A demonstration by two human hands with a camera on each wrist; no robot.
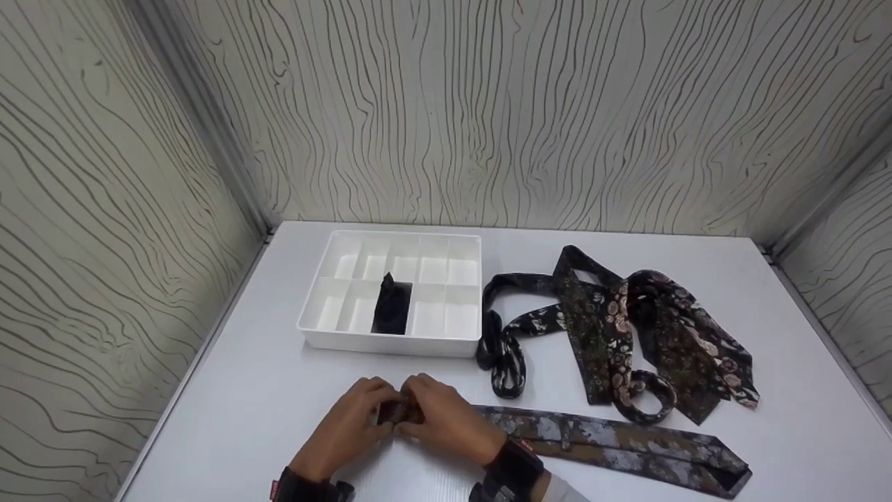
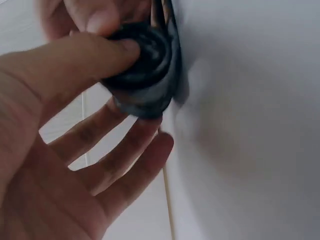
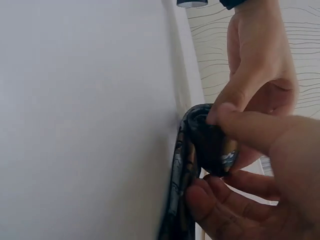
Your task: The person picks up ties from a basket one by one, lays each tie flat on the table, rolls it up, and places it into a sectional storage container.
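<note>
A patterned grey and brown necktie (image 1: 599, 443) lies along the front of the white table, its wide pointed end at the right. Its other end is wound into a roll (image 2: 145, 65) between my two hands. My left hand (image 1: 352, 422) pinches the roll, thumb on the coil's flat side and fingers beneath. My right hand (image 1: 446, 418) grips the roll from the other side, its thumb (image 3: 250, 125) near the left thumb and its fingers by the unrolled strip (image 3: 177, 185). In the head view the hands hide most of the roll.
Behind the hands stands a white divided box (image 1: 390, 343); one front compartment holds a dark rolled cloth (image 1: 392, 310). Several dark floral neckties (image 1: 592, 335) lie in a loose heap right of the box. Patterned panels (image 1: 446, 118) enclose the table at the back and sides.
</note>
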